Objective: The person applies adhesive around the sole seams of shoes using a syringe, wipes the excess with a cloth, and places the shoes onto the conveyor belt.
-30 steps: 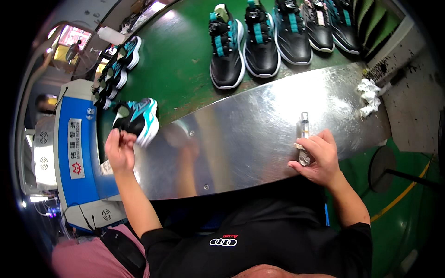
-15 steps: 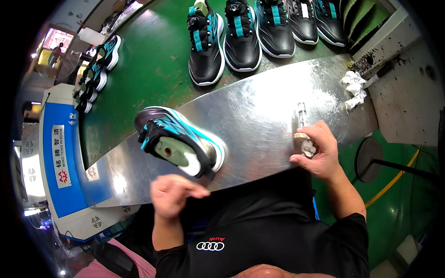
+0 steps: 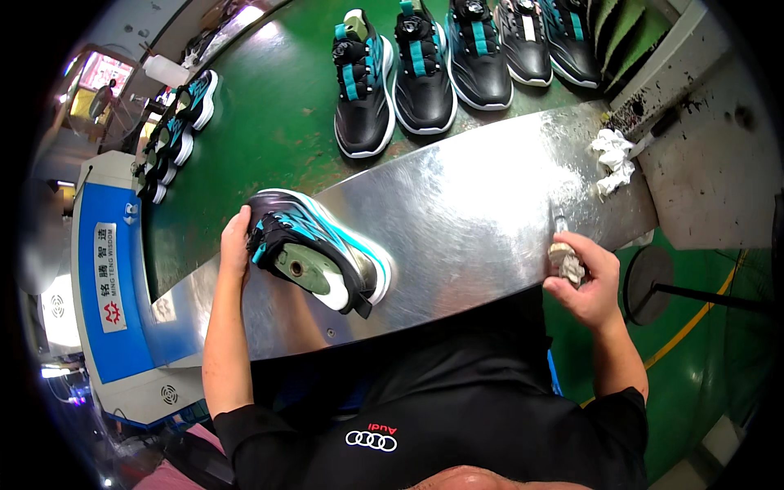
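Note:
A black and turquoise sneaker [image 3: 322, 233] with a green shoe last [image 3: 309, 265] inside lies on the metal plate, its toe toward the far left. My left hand [image 3: 234, 245] grips its toe end from the left, the fingertips partly hidden behind the shoe. Over the right part of the plate, my right hand [image 3: 590, 282] pinches a crumpled whitish wad [image 3: 566, 261] between thumb and fingers. Just beyond those fingers a small clear, glassy piece [image 3: 560, 223] shows; whether the hand holds it too is unclear.
Several matching sneakers [image 3: 363, 106] stand in a row at the back of the green table [image 3: 269, 106]. More shoes [image 3: 192, 102] line its far left. Crumpled white paper [image 3: 612, 159] lies at the metal plate's [image 3: 457, 212] right end, beside a grey machine wall [image 3: 710, 155].
My left hand has moved up and left, from near the sneaker's heel to its toe. My right hand has shifted right and slightly toward me with the wad.

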